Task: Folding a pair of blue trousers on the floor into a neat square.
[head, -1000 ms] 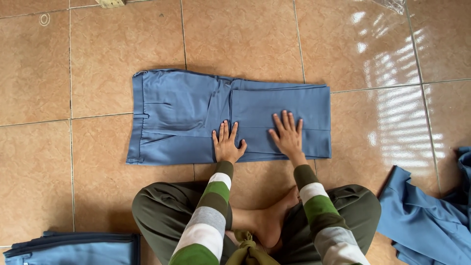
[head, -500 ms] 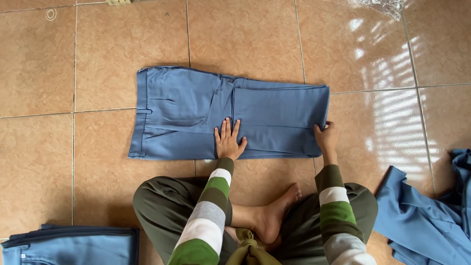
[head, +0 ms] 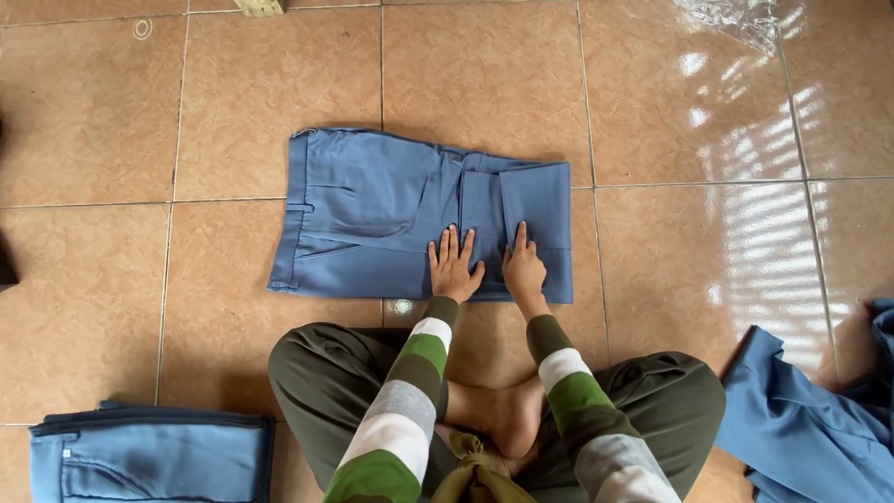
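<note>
A pair of blue trousers (head: 372,219) lies folded on the tan tiled floor (head: 121,149) in front of me, waistband to the left. Its right end is folded over into a narrow flap. My left hand (head: 453,267) lies flat on the cloth near the front edge, fingers spread. Just to its right, my right hand (head: 523,266) presses flat on the folded flap. Neither hand grips anything. My sleeves are striped green, white and grey.
I sit cross-legged in dark green trousers, one bare foot (head: 503,414) showing. A folded blue garment (head: 154,456) lies at the bottom left. Loose blue cloth (head: 810,424) is heaped at the bottom right. Clear plastic (head: 736,19) lies at the top right.
My right hand took the trousers' right end and folded it leftward, so the garment is shorter. It now presses flat beside my left hand, which has barely moved.
</note>
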